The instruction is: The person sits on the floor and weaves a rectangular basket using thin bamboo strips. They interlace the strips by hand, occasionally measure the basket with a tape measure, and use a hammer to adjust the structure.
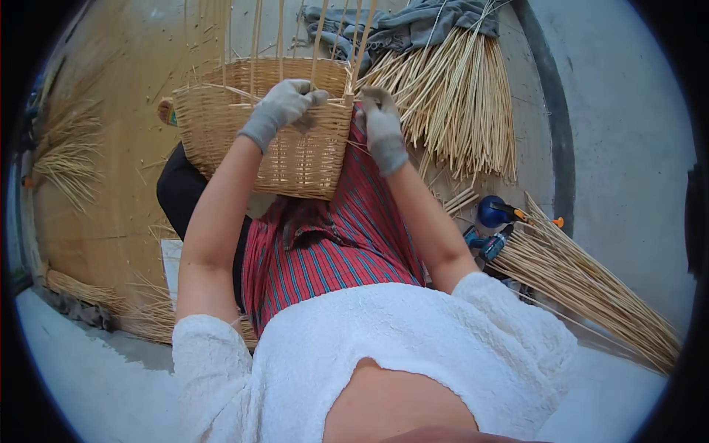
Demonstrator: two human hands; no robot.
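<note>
A woven wicker basket [303,159] rests on its side across my lap, with tall upright stakes [281,37] rising from its far edge. My left hand [288,107], in a grey-white work glove, is closed at the near rim, its thumb and fingers pinching the rim weave. At the basket's right corner is my right hand [382,131], also gloved, its fingers curled beside the corner stake. Whatever the right fingers hold is hidden. A red striped apron [325,269] covers my lap under the basket.
A big bundle of cane strips [465,103], partly wrapped in grey cloth [413,26], lies at the far right. Nearer on the right are a blue spray bottle [493,212], a cordless drill [491,242] and another cane bundle [591,284]. More strips [70,159] lie at the left.
</note>
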